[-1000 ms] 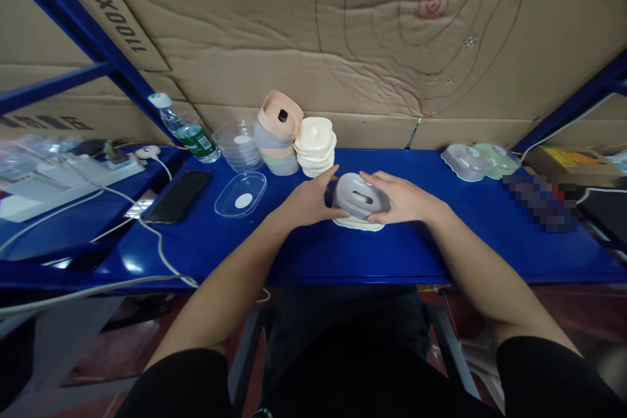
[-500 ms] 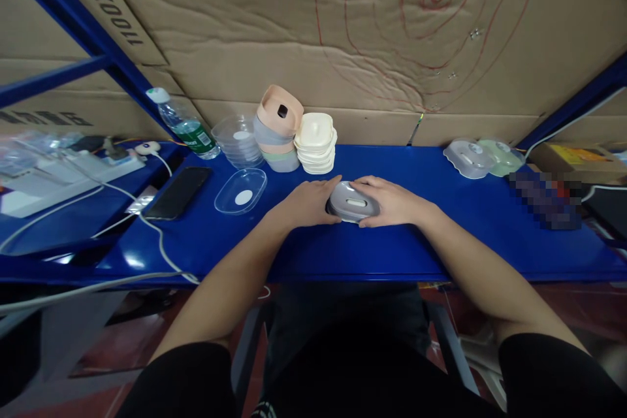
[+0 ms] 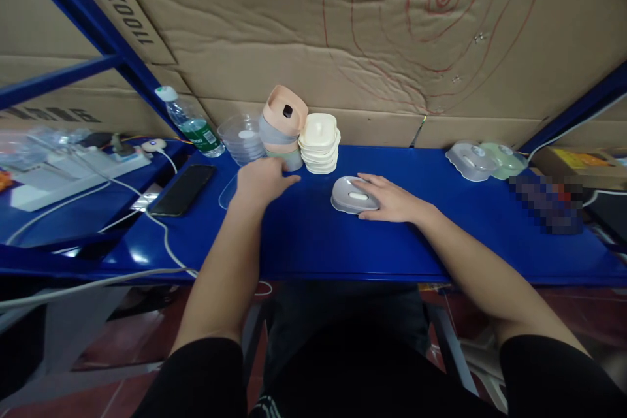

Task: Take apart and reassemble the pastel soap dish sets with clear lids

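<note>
Head view: open left hand [image 3: 263, 181] obscures clear dish [image 3: 225, 196], hold unclear; right hand [image 3: 393, 201] grips grey lid [image 3: 344, 194].

The left hand [image 3: 262, 183] mostly hides the clear dish [image 3: 227, 195].

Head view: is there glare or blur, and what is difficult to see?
In the head view, glare spots show on the desk at its front left; the clear bags at far left look smeared; a pixelated patch hides detail at right; the lap is very dark; the grey cover stays readable.
</note>
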Motion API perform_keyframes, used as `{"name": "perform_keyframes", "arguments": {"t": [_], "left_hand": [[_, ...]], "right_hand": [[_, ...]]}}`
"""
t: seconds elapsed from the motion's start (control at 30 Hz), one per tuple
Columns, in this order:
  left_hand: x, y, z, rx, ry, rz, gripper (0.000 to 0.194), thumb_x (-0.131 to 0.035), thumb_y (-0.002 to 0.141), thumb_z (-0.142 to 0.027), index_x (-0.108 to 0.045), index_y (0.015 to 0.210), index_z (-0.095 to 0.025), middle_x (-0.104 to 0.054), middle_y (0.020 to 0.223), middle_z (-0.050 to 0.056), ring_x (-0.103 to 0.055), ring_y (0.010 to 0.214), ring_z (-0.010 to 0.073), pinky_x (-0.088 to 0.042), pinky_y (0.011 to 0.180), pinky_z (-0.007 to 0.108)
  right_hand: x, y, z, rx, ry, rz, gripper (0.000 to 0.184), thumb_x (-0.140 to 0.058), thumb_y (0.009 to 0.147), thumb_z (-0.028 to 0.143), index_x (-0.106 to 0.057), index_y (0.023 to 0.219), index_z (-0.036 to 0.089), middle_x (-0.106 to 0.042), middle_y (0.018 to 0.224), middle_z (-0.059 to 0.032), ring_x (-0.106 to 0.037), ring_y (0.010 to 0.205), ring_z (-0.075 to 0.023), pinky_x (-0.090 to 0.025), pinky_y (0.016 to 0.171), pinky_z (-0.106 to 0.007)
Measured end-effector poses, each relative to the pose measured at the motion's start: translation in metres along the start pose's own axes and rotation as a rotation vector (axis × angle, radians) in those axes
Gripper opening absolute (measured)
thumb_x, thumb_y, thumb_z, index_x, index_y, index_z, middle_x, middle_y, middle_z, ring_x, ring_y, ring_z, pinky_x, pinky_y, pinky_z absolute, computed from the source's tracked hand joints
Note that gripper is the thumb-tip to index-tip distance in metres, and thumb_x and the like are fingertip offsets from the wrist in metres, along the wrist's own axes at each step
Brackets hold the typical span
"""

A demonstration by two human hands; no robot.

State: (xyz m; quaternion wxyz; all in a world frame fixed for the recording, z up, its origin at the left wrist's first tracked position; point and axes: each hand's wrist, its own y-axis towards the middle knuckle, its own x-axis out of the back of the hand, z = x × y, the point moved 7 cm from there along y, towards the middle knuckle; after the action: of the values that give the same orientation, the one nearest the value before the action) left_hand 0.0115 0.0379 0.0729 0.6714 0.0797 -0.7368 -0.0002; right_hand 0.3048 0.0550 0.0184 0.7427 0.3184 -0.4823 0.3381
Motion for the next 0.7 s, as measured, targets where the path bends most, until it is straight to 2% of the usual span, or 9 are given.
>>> {"name": "perform_keyframes", "arguments": {"t": [0.13,0.2,0.27,0.33,0.4,0.5,0.6,0.7], "left_hand": [[-0.01,0.009,0.042,0.172,0.09,0.215,0.053,-0.073,0.086,-0.062,-0.074,0.118,-0.019,-0.074,0.129,0.021,-0.069,0.119,0.0439,-0.055,0.089,0.048],[-0.017,0.012,0.048,0.193,0.101,0.281,0.049,-0.073,0.085,-0.056,-0.074,0.119,-0.02,-0.074,0.131,0.021,-0.069,0.121,0.0431,-0.055,0.089,0.047],[-0.023,0.013,0.043,0.162,0.108,0.321,0.036,-0.074,0.084,-0.047,-0.076,0.109,-0.022,-0.076,0.125,0.019,-0.071,0.117,0.0402,-0.055,0.088,0.043],[-0.025,0.012,0.029,0.095,0.091,0.32,0.02,-0.073,0.081,-0.039,-0.076,0.093,-0.022,-0.08,0.113,0.015,-0.074,0.109,0.0365,-0.055,0.084,0.039],[-0.021,0.009,0.01,-0.001,-0.007,0.264,0.012,-0.072,0.077,-0.033,-0.072,0.078,-0.022,-0.08,0.097,0.011,-0.075,0.096,0.0315,-0.053,0.077,0.035],[-0.009,-0.005,-0.028,-0.242,-0.449,0.178,0.011,-0.072,0.077,-0.031,-0.067,0.073,-0.022,-0.073,0.074,0.004,-0.069,0.07,0.02,-0.05,0.064,0.03],[0.005,-0.024,-0.062,-0.488,-1.002,0.147,0.019,-0.077,0.083,-0.038,-0.068,0.081,-0.021,-0.068,0.066,0.001,-0.06,0.056,0.0134,-0.049,0.054,0.027],[0.01,-0.036,-0.081,-0.572,-1.276,0.071,0.029,-0.085,0.081,-0.045,-0.07,0.082,-0.02,-0.072,0.072,0.003,-0.063,0.059,0.0132,-0.052,0.055,0.027]], "right_hand": [[0.0,-0.001,-0.001,-0.005,0.015,-0.004,0.104,-0.076,0.084,0.075,-0.038,0.168,0.027,-0.038,0.173,-0.019,-0.04,0.156,-0.0473,-0.039,0.123,-0.07],[0.0,-0.001,-0.001,-0.003,0.021,-0.009,0.108,-0.077,0.081,0.077,-0.038,0.168,0.027,-0.038,0.173,-0.0194,-0.039,0.156,-0.0478,-0.039,0.123,-0.07],[0.001,0.0,-0.001,0.007,0.023,-0.018,0.11,-0.077,0.079,0.08,-0.038,0.168,0.027,-0.039,0.172,-0.0195,-0.04,0.156,-0.0478,-0.039,0.123,-0.071],[0.003,0.0,0.0,0.018,0.018,-0.037,0.11,-0.075,0.079,0.082,-0.039,0.168,0.027,-0.041,0.171,-0.0198,-0.041,0.156,-0.0474,-0.038,0.123,-0.071],[0.008,0.001,0.003,0.034,0.013,-0.069,0.109,-0.074,0.08,0.083,-0.041,0.167,0.026,-0.045,0.169,-0.0198,-0.043,0.155,-0.0463,-0.038,0.123,-0.07],[0.018,0.001,0.011,0.054,0.018,-0.125,0.109,-0.072,0.081,0.084,-0.039,0.167,0.027,-0.051,0.165,-0.0185,-0.047,0.152,-0.0442,-0.039,0.123,-0.069],[0.027,-0.001,0.02,0.052,0.054,-0.193,0.124,-0.072,0.077,0.087,-0.022,0.173,0.028,-0.047,0.168,-0.018,-0.047,0.152,-0.044,-0.039,0.124,-0.067],[0.032,-0.004,0.029,0.074,0.138,-0.277,0.147,-0.077,0.068,0.089,0.004,0.175,0.028,-0.034,0.174,-0.0195,-0.045,0.154,-0.0442,-0.039,0.125,-0.063]]}}
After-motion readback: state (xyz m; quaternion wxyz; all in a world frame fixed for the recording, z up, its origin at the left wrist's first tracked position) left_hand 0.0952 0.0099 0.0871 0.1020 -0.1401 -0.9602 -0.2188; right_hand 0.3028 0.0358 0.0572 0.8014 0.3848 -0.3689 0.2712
